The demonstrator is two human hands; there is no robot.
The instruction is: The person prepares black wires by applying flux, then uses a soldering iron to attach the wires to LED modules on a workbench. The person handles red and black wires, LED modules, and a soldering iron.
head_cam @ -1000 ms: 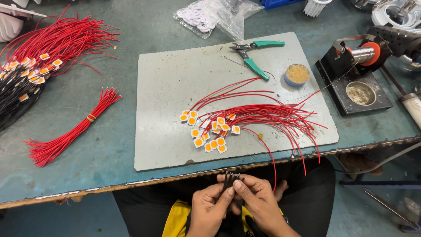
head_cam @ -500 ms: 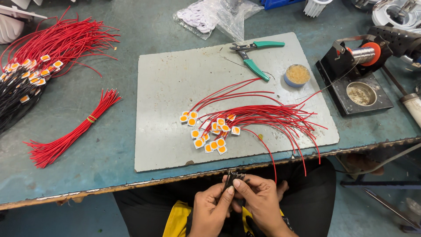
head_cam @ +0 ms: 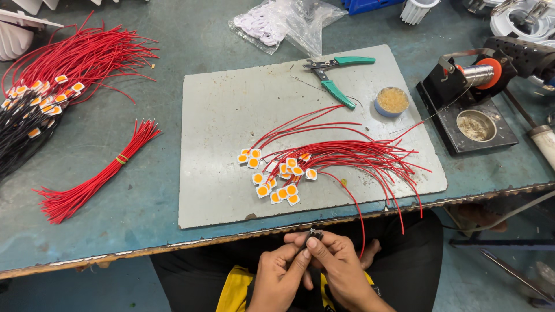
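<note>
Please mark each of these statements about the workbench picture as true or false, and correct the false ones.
1. Both hands pinch a small dark part below the table edge. True.
2. The green-handled cutters lie on the grey mat. True.
3. The tied bundle of red wires lies on the mat. False: it lies left of the mat, on the table.
4. The small round tin stands left of the cutters. False: it stands right of them.

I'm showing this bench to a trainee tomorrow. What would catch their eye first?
Probably the fan of red wires tipped with small orange-and-white square chips, spread on the grey mat mid-table. Next, the bigger red heap at far left. Below the table edge, the left hand and right hand pinch a small dark part.
</note>
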